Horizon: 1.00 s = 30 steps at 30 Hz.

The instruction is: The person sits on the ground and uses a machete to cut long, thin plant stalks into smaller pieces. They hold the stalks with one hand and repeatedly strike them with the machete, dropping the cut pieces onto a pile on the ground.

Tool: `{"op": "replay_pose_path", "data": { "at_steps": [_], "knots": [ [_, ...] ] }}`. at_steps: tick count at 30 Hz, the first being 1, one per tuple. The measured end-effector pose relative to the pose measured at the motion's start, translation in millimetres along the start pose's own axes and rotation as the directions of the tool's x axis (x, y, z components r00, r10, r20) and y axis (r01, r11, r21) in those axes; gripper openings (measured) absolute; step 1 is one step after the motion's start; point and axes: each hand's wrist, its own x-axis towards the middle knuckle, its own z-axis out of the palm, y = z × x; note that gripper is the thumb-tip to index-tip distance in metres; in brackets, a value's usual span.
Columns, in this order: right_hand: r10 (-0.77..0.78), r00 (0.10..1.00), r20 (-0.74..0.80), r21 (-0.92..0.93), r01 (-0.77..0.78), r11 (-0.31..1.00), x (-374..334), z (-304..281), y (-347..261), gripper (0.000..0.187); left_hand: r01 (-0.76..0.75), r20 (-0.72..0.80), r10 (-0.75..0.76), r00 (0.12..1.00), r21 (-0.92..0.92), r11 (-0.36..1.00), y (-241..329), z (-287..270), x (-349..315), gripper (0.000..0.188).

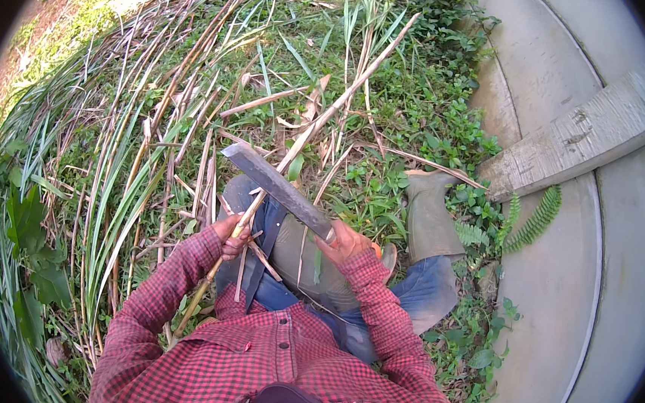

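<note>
My left hand (pixel 232 238) is wrapped round a long cane stalk (pixel 335 106), which slants from beside my left side up and away to the far right. The stalk is greenish yellow near my body and pale tan farther out. In my right hand (pixel 345 244) is a machete (pixel 284 192), its handle mostly hidden by the fingers. The broad dark blade points up and left, crossing over the stalk just beyond my left hand. Whether its edge touches the stalk, I cannot tell. Dry, peeled-looking strips (pixel 261 259) hang by my left hand.
My legs are folded below the blade, with a green rubber boot (pixel 429 214) to the right. Cut stalks and long leaves (pixel 134 141) are heaped at the left. Dry husks (pixel 312 106) lie on the grass. A wooden plank (pixel 581 138) rests against a grey curved wall (pixel 546 295) on the right.
</note>
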Motion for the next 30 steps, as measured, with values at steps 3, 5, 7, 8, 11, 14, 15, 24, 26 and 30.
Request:
{"op": "replay_pose_path", "data": {
  "at_steps": [3,5,7,8,11,14,15,24,26,30],
  "knots": [
    [-0.106,0.994,0.028,-0.149,0.109,0.983,2,-1,1,0.038,0.012,0.065,-0.010,0.998,-0.019,1.000,-1,9,-2,0.055],
    [-0.161,0.985,0.061,-0.217,0.170,0.961,13,-7,10,0.040,0.031,0.088,-0.027,0.996,-0.045,0.998,-3,14,-3,0.054],
    [-0.076,0.996,0.048,-0.285,0.087,0.955,32,-24,24,0.041,0.030,0.136,-0.012,0.991,-0.131,0.991,-6,23,-13,0.052],
    [0.054,0.998,-0.028,-0.338,-0.060,0.939,42,-42,17,0.039,0.035,0.161,-0.006,0.987,-0.179,0.983,-12,26,-17,0.052],
    [0.273,0.954,-0.123,-0.310,-0.299,0.903,67,-69,47,0.036,-0.025,0.086,0.025,0.996,-0.001,1.000,-22,28,-23,0.039],
    [0.165,0.985,0.051,-0.326,-0.140,0.935,57,-72,26,0.039,-0.045,0.046,0.043,0.998,0.034,0.998,-16,35,-26,0.035],
    [0.098,0.984,0.149,-0.309,-0.048,0.950,41,-60,18,0.040,-0.050,0.020,0.049,0.999,0.059,0.997,-14,37,-23,0.035],
    [0.291,0.949,0.123,-0.292,-0.245,0.924,49,-51,22,0.043,-0.083,-0.072,0.098,0.993,0.186,0.979,-10,40,-22,0.037],
    [0.291,0.948,0.131,-0.315,-0.239,0.919,41,-56,25,0.043,-0.074,-0.104,0.098,0.990,0.216,0.974,-9,43,-25,0.038],
    [-0.038,0.979,0.199,-0.367,0.111,0.924,11,-33,-4,0.037,-0.097,-0.153,0.135,0.979,0.231,0.968,-14,48,-14,0.038]
  ]
}}
